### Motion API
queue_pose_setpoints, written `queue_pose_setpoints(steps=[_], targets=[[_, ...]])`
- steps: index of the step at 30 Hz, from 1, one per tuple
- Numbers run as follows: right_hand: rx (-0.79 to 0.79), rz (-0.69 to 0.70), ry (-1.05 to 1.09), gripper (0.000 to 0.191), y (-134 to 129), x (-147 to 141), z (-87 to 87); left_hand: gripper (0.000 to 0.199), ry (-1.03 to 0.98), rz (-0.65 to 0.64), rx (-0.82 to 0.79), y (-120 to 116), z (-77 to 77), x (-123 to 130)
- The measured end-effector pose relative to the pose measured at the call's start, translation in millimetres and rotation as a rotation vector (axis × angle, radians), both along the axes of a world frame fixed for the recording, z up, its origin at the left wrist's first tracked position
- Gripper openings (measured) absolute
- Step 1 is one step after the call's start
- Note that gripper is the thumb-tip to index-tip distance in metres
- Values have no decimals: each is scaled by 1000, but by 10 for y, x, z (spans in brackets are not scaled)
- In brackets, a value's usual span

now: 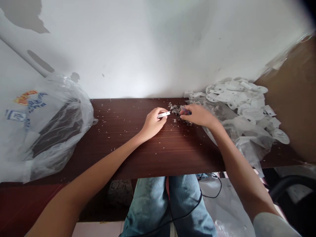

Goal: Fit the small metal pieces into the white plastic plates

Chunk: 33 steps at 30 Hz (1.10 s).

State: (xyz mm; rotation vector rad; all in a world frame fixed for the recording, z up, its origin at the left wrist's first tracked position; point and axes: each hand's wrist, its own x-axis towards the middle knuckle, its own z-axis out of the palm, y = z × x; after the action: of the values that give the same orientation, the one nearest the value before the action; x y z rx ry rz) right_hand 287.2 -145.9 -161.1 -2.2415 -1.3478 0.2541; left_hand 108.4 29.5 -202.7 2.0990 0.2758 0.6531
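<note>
one white piece (164, 114) sits in the left grip (162, 115); right grip (185, 113) partly curled.

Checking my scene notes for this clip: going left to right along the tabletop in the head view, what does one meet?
Plastic bag with print → left hand holding a small white piece → pile of small bits → right hand → heap of white parts → brown panel.
</note>
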Motion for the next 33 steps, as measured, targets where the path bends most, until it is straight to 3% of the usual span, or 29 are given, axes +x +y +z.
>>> queue_pose_setpoints(steps=[3, 7, 13, 17, 24, 29, 33], targets=[[-58, 79, -55, 11, 19, -30, -41, 22, 4, -15, 18, 0, 0, 0], [-40, 85, -102, 9, 56, -54, -103, 21, -16, -41, 81, 8, -28, 15], [142, -31, 111, 15, 15, -39, -1, 21, -45, -60, 124, 10, -59, 24], [137, -97, 130, 14, 23, -26, 11, 21, -47, -69, 102, 0, -43, 22], [-1, -23, 125, 33, -2, 14, 10, 19, -30, -72, 159, 5, -26, 27], [-180, 17, 73, 19, -190, 27, 247, 20, -65, -104, 201, 19, -73, 37], [-405, 16, 51, 10, -202, -45, 287, 24, -91, -107, 213, 28, -108, 46]])
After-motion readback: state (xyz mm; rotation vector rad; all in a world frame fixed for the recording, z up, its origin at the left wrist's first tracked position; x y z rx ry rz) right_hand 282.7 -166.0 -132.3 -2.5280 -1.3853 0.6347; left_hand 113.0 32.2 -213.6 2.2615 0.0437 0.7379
